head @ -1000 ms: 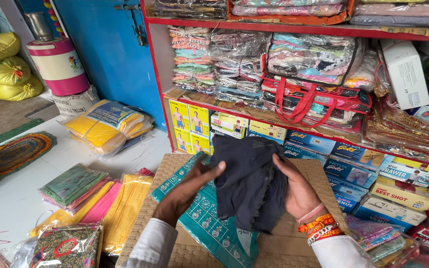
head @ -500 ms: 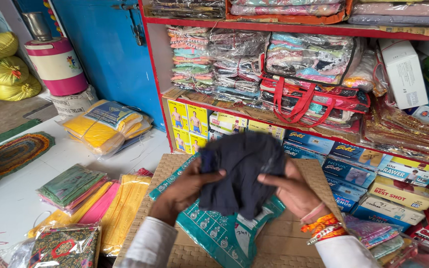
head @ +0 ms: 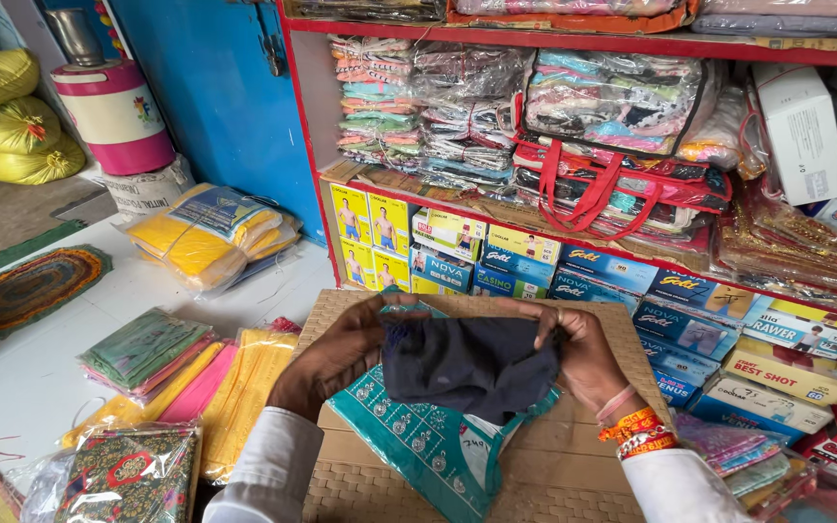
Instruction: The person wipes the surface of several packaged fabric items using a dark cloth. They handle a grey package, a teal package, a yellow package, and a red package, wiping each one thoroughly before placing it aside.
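One dark navy cloth [head: 467, 363], soft and creased, is held folded between two hands above a woven mat [head: 573, 465]. The left hand [head: 336, 358] grips the cloth's left edge with fingers curled closed over it; the right hand [head: 583, 353] pinches the right edge, thumb and fingers closed on the fabric. The right wrist carries several orange and pink bangles [head: 636, 431]. Both forearms wear white sleeves.

Directly under the cloth lies one flat teal packet [head: 418, 441] with a white printed pattern, resting on the mat. The mat is tan, with a basket-like weave, and rectangular.

To the left, on the white counter [head: 21, 387], lie flat stacks of folded fabric: one green [head: 142, 349], one pink [head: 201, 383] and one yellow [head: 244, 387], lying side by side. One clear-wrapped patterned packet [head: 128, 475] lies at the near left corner. Farther back sits a bundle of yellow fabric in clear plastic [head: 210, 232].

Behind the mat, a red-framed shelf holds rows of small rectangular cartons: yellow ones [head: 370, 232] at the left, blue ones [head: 612, 271] to the right; the exact count cannot be told. Above them stand stacks of plastic-wrapped garments [head: 467, 107] and one clear bag with red handles [head: 622, 174]. At the far left stand one pink and cream cylindrical container [head: 118, 116] and three yellow sacks [head: 7, 116].
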